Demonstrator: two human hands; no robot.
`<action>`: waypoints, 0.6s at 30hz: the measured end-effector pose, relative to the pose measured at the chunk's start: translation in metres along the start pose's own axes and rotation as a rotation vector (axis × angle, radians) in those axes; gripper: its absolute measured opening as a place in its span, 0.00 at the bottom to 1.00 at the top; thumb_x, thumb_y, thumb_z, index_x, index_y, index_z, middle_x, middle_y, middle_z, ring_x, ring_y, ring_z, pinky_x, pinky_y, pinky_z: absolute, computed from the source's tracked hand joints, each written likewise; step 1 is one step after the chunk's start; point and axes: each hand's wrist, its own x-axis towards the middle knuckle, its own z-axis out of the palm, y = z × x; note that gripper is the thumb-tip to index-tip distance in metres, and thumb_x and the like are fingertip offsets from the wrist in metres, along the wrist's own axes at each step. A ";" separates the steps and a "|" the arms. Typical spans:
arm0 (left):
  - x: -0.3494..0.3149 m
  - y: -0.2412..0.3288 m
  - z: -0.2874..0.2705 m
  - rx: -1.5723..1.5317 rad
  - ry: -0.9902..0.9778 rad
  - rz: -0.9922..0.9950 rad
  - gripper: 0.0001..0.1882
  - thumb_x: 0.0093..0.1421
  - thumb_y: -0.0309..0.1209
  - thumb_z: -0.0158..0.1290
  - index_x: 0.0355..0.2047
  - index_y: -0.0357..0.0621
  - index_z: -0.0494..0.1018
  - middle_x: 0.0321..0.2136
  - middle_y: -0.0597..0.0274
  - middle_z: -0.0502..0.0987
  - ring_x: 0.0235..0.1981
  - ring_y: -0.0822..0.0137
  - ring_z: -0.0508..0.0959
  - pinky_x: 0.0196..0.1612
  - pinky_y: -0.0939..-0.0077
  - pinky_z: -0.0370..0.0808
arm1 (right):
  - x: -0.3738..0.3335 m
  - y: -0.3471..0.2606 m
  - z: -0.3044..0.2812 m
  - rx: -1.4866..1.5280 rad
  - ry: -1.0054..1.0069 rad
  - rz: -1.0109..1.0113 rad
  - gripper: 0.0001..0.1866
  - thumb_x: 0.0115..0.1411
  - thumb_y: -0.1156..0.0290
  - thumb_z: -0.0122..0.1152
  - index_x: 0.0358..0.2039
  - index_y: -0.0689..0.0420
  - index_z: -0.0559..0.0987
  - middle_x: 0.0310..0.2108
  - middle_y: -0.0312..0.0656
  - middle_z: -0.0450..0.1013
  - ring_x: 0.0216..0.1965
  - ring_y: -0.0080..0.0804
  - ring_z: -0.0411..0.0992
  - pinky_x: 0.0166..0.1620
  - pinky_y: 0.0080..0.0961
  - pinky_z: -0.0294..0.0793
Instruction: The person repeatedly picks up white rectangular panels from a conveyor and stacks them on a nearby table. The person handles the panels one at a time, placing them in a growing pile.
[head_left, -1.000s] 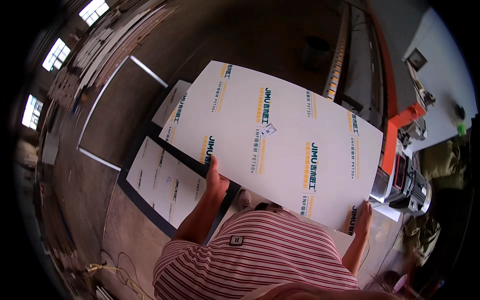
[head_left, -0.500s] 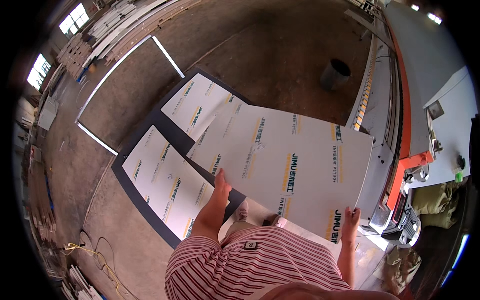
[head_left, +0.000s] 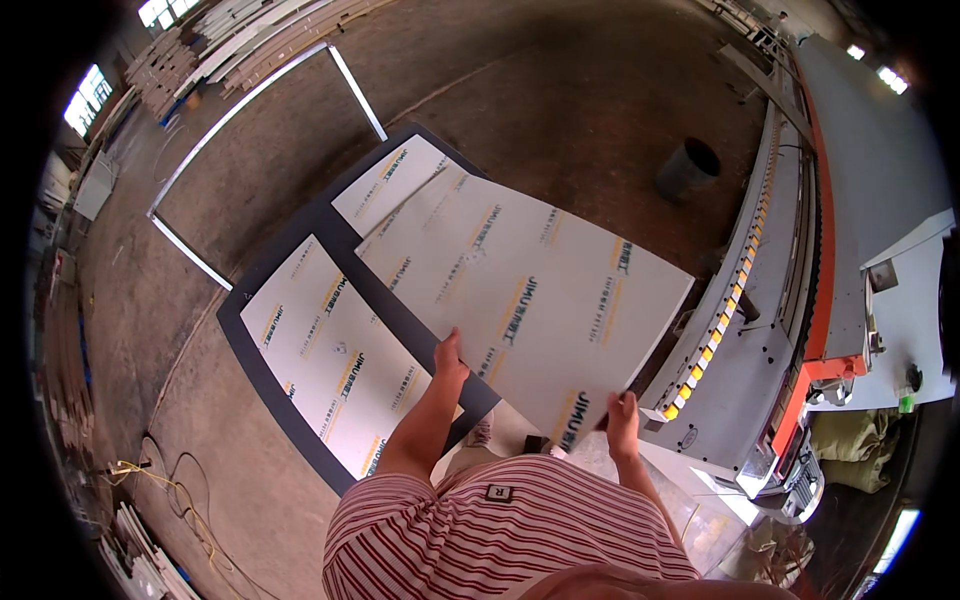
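Both my hands hold a large white printed panel point(head_left: 530, 290) by its near edge. My left hand point(head_left: 450, 354) is closed on the left part of that edge, and my right hand point(head_left: 621, 414) grips the near right corner. The panel's far left end overlaps another white panel point(head_left: 392, 190), which lies on a dark, flat board point(head_left: 345, 238). To the left, a second white panel point(head_left: 335, 355) rests on the same dark board, beside my left forearm. My fingers beneath the held panel are hidden.
A long grey machine point(head_left: 745, 350) with yellow-and-white blocks runs along the right, an orange strip point(head_left: 825, 250) above it. A dark cylindrical bin point(head_left: 688, 170) stands on the floor ahead. A light metal frame point(head_left: 210, 130) and stacked boards point(head_left: 240, 50) lie far left; cables point(head_left: 185, 500) near left.
The held panel has shifted left, over the panel on the dark board and away from the machine. My right hand has moved left with it; my left hand has barely moved.
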 end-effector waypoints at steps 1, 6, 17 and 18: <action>0.004 0.005 0.006 0.047 0.057 0.032 0.19 0.59 0.33 0.47 0.49 0.37 0.61 0.43 0.56 0.69 0.45 0.58 0.71 0.45 0.59 0.69 | 0.014 -0.002 0.011 -0.036 -0.043 0.022 0.10 0.59 0.66 0.47 0.31 0.60 0.64 0.22 0.39 0.67 0.20 0.24 0.68 0.19 0.23 0.71; 0.014 0.039 0.041 0.456 0.145 0.092 0.24 0.56 0.31 0.51 0.51 0.36 0.57 0.45 0.53 0.68 0.46 0.57 0.70 0.44 0.58 0.70 | 0.069 0.002 0.067 0.038 -0.156 0.110 0.16 0.58 0.64 0.51 0.37 0.65 0.64 0.28 0.45 0.71 0.26 0.29 0.74 0.27 0.27 0.79; -0.007 -0.011 -0.124 1.305 -0.049 -0.077 0.37 0.48 0.41 0.58 0.53 0.36 0.56 0.35 0.52 0.71 0.18 0.64 0.70 0.14 0.68 0.65 | 0.058 0.132 0.016 0.017 -0.512 0.361 0.18 0.57 0.62 0.51 0.44 0.61 0.68 0.32 0.43 0.73 0.36 0.29 0.73 0.38 0.24 0.71; -0.016 0.002 -0.114 1.514 -0.186 -0.234 0.25 0.49 0.41 0.57 0.41 0.38 0.64 0.25 0.55 0.73 0.14 0.66 0.69 0.12 0.71 0.64 | 0.060 0.151 0.007 0.127 -0.522 0.416 0.16 0.58 0.63 0.49 0.40 0.61 0.71 0.32 0.43 0.73 0.36 0.29 0.73 0.38 0.25 0.72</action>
